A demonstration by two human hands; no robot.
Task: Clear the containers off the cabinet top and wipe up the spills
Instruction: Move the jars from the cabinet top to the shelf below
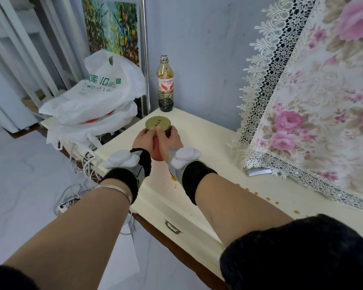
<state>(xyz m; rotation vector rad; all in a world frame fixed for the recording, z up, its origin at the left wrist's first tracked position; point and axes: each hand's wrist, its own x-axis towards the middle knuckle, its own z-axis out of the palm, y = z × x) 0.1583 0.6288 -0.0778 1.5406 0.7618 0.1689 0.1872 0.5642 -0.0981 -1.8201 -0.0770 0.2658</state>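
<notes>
Cream surface [197, 139] carried orange spills [266, 198] along its near edge and a bottle [165, 84] at its far corner. Both hands, left [144, 139] and right [170, 138], clasped a jar [158, 132] near the left edge. Glass, probably heavy and slick; gripping below the lid seemed safest.

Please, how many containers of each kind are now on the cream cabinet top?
Glass jar with a gold metal lid and reddish contents, held by the left hand and the right hand: 1
Clear bottle with a red-and-white label and dark liquid, at the back corner: 1
Total: 2
</notes>
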